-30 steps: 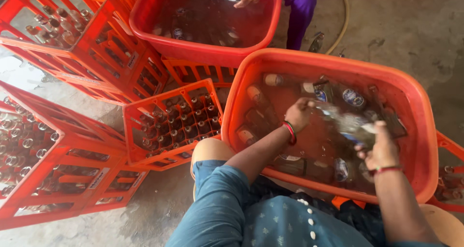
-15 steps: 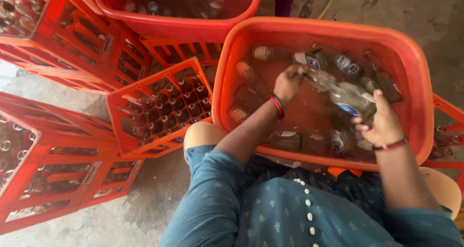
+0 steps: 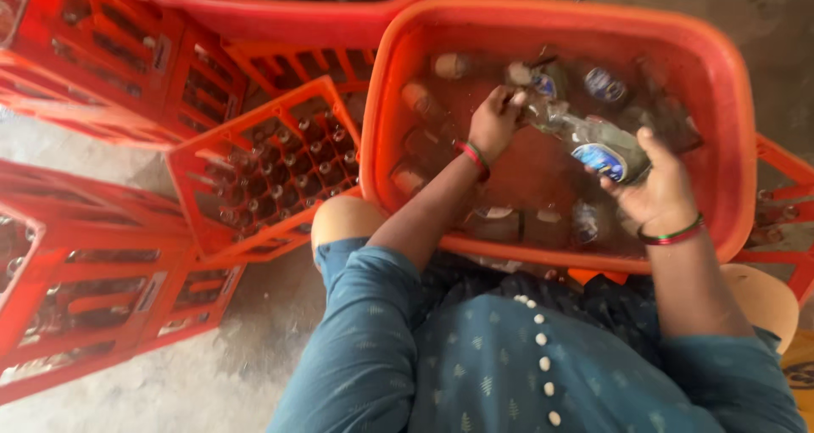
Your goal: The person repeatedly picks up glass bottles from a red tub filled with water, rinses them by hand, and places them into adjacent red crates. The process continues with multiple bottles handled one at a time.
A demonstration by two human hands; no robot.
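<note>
I sit over a red plastic tub [image 3: 381, 128] of murky water with several glass bottles lying in it. My right hand [image 3: 657, 191] grips the body of a clear glass bottle [image 3: 585, 140] with a round blue label, held just above the water. My left hand [image 3: 494, 121] is closed around the neck end of the same bottle. Both wrists wear red and green bangles. Other bottles [image 3: 496, 223] lie submerged near the tub's front wall.
A red crate [image 3: 275, 166] full of upright bottles stands left of the tub by my knee. More red crates [image 3: 76, 289] are stacked further left. A second red tub [image 3: 280, 13] sits at the top. Concrete floor lies below.
The view has shifted closer and downward. Both hands stay on the bottle; the bottle has turned slightly, with my right hand now lower on its body.
</note>
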